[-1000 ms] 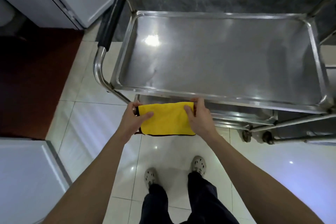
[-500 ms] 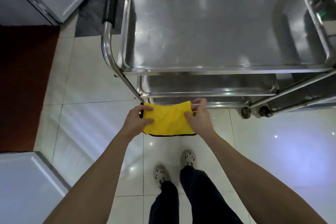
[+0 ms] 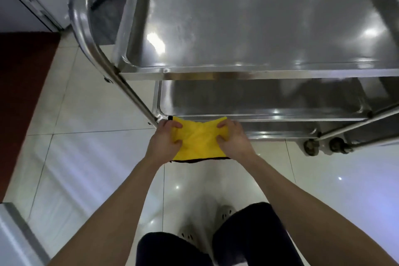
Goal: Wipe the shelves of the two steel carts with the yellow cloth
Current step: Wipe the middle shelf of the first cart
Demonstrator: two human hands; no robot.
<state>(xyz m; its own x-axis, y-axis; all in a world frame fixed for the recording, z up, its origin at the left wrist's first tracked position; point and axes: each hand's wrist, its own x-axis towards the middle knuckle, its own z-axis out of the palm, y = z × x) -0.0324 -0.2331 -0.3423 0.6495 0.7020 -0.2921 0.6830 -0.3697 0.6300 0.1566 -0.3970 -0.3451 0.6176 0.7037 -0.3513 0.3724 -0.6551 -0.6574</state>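
Cloth (image 3: 198, 142) held bunched in both hands at the lower shelf's (image 3: 259, 97) near rim; no shelf is being wiped.

The cloth's left side is gripped by the left hand (image 3: 165, 143), thumb and fingers curled into the fabric, just right of the cart's leg (image 3: 133, 97). The creased middle is gathered between the hands; its top edge is level with the lower shelf's rim, though contact cannot be told, and its dark-trimmed bottom edge hangs over the floor (image 3: 86, 157). The right side is pinched likewise by the right hand (image 3: 234, 140). Whether the top shelf (image 3: 248, 28) is already wiped cannot be told from its gleam. The lower shelf is judged to be left, and so is the second cart, which is not plainly made out.
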